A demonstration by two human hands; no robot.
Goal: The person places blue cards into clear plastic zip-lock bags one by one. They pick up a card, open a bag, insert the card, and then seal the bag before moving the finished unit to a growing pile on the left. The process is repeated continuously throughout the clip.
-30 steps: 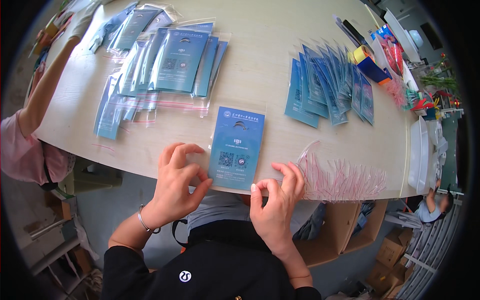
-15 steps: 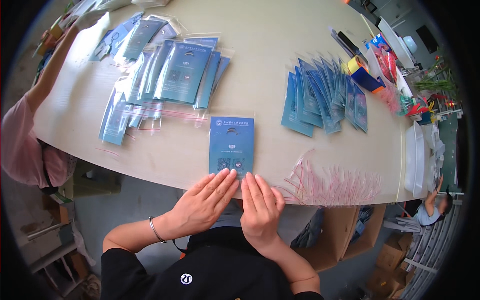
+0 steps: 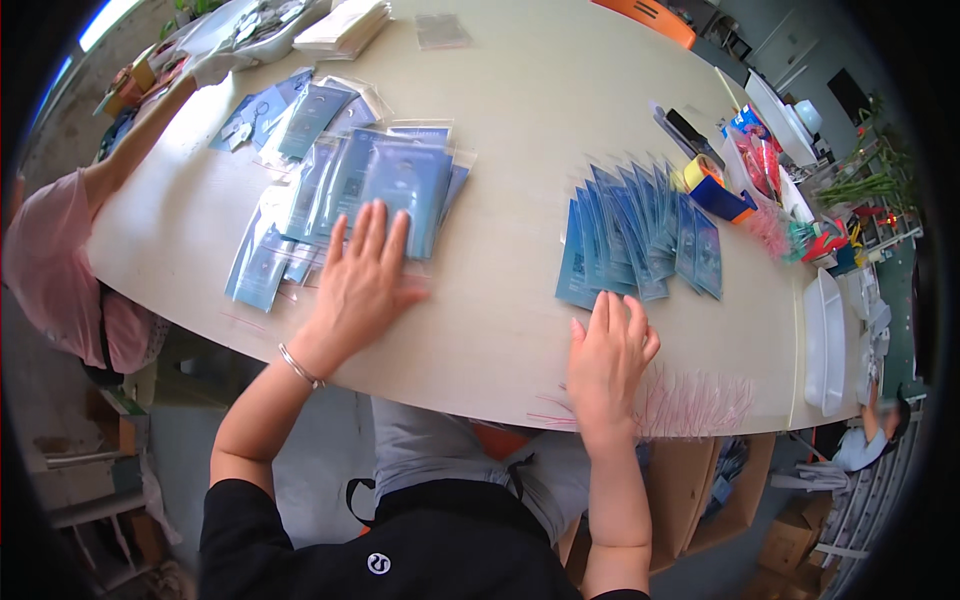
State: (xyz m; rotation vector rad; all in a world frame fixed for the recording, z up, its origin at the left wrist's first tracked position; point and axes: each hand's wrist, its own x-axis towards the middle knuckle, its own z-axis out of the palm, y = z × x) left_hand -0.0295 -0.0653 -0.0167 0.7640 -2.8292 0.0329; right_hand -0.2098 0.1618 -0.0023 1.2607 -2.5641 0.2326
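Observation:
At the left, my left hand (image 3: pixel 362 285) lies open with its fingertips on a blue card (image 3: pixel 408 178) in a clear plastic sleeve, on top of a pile of sleeved blue cards (image 3: pixel 262 250). The card's print is smeared by motion. Off to the right, my right hand (image 3: pixel 608 365) is open, its thumb apart from its slightly bent fingers. Those fingertips come up to the near edge of a fanned group of blue cards (image 3: pixel 620 240). Whether they touch it I cannot tell.
Thin reddish strips (image 3: pixel 695 405) lie along the near table edge. A tape dispenser (image 3: pixel 718 190) and a white tray (image 3: pixel 825 340) are at the right. Another person's arm (image 3: pixel 145 135) reaches in at the left, near more cards (image 3: pixel 265 110). A paper stack (image 3: pixel 343 28) sits at the back.
The sleeved card from the middle front is now on the left pile, under my left hand. My right hand has moved right, to the fanned cards. The whole view has shifted somewhat.

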